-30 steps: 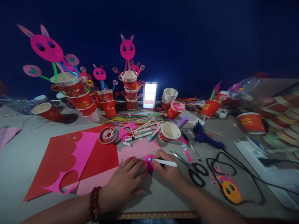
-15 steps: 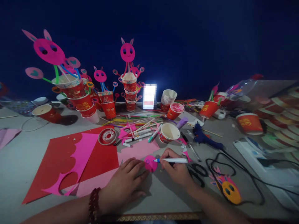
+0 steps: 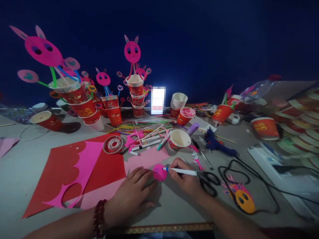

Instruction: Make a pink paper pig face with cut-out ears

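A small magenta paper circle (image 3: pixel 160 173) lies on the table in front of me, with one blue ring drawn on its left half. My left hand (image 3: pixel 136 189) rests flat, its fingertips on the circle's left edge and its fingers stretched out. In my right hand (image 3: pixel 185 179) is a white marker (image 3: pixel 184 171) with a blue tip, gripped between thumb and fingers. Its tip is at the right half of the circle; whether it touches the paper I cannot tell. Black-handled scissors (image 3: pixel 210 182) lie just right of my right hand, partly hidden by it.
Red card (image 3: pixel 54 172) and cut magenta paper (image 3: pixel 86 166) lie at left. Behind the circle are pink paper (image 3: pixel 147 157), several markers and a paper cup (image 3: pixel 179 140). A blue glue gun (image 3: pixel 219 144) and its black cord sit at right. Decorated cup towers (image 3: pixel 136 89) stand at the back.
The whole view has shifted slightly. The marker tilts more now, its rear end lower than before, with its tip still over the circle's right half. My left hand stays on the circle's edge.
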`<state>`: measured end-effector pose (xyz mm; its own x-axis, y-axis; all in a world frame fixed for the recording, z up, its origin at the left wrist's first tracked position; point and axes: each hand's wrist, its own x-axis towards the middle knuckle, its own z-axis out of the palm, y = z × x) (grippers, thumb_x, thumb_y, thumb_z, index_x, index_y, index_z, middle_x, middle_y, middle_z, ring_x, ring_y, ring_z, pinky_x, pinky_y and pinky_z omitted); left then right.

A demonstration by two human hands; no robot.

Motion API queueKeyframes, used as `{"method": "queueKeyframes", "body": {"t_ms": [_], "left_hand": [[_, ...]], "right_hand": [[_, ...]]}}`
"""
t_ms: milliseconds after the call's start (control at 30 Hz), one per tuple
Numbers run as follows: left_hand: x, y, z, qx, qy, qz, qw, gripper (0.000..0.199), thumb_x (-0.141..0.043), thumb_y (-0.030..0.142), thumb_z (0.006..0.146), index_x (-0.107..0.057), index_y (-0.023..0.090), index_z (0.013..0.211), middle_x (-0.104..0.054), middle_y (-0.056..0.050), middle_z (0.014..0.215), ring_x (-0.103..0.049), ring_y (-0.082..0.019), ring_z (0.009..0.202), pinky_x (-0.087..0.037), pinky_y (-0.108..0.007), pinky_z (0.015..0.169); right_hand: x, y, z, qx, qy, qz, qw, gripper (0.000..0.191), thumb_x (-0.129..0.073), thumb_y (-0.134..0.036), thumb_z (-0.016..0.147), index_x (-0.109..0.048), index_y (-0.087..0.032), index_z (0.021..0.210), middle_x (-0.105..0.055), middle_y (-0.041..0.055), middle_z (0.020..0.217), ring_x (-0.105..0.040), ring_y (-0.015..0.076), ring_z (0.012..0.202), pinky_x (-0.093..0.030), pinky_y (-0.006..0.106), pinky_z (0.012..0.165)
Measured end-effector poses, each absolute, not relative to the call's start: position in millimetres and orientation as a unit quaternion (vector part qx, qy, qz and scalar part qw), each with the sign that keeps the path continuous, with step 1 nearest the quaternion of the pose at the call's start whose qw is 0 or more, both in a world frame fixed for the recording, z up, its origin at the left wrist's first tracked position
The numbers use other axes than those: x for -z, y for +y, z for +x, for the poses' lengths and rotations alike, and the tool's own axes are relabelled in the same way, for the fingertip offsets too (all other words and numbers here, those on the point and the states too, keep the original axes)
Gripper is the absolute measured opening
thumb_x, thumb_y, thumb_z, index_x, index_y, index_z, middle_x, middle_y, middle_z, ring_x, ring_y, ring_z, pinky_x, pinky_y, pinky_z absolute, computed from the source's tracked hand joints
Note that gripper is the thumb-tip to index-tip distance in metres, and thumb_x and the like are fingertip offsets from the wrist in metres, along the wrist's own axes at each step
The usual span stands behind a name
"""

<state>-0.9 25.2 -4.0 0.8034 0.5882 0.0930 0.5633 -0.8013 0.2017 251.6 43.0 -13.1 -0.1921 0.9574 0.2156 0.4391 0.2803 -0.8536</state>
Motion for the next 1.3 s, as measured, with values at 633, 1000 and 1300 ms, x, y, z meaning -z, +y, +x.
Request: {"method": "queueKeyframes", "body": {"t_ms": [633, 1000, 1300], "left_hand": [[3.2, 25.5, 0.0, -0.072, 0.306, 0.945, 0.084, 0.067, -0.068, 0.058, 0.084, -0.050, 0.024, 0.139, -0.052, -0.010, 0.141, -0.044, -0.031, 0.129, -0.036, -0.048, 0.109], [7.0, 25.7, -1.5, -0.075, 0.304, 0.946, 0.083, 0.068, -0.068, 0.059, 0.083, -0.049, 0.025, 0.139, -0.051, -0.009, 0.142, -0.042, -0.031, 0.130, -0.035, -0.048, 0.111], [6.2, 24.8, -1.5, -0.089, 0.307, 0.943, 0.087, 0.067, -0.068, 0.056, 0.085, -0.048, 0.026, 0.141, -0.051, -0.009, 0.142, -0.043, -0.031, 0.130, -0.036, -0.049, 0.110]], "right_hand": [[9.4, 43.1, 249.7, -0.328, -0.706, -0.507, 0.371, 0.015, -0.055, -0.029, 0.090, -0.053, -0.023, 0.076, -0.056, -0.0036, 0.064, -0.054, 0.0148, 0.059, -0.039, 0.025, 0.057], [6.4, 42.5, 249.9, -0.331, -0.711, -0.502, 0.363, 0.011, -0.055, -0.025, 0.086, -0.053, -0.023, 0.075, -0.056, -0.0039, 0.063, -0.054, 0.0145, 0.057, -0.040, 0.024, 0.055], [7.5, 41.8, 250.1, -0.331, -0.709, -0.495, 0.379, 0.012, -0.055, -0.021, 0.083, -0.051, -0.024, 0.073, -0.056, -0.0038, 0.063, -0.054, 0.0148, 0.057, -0.040, 0.025, 0.056]]}}
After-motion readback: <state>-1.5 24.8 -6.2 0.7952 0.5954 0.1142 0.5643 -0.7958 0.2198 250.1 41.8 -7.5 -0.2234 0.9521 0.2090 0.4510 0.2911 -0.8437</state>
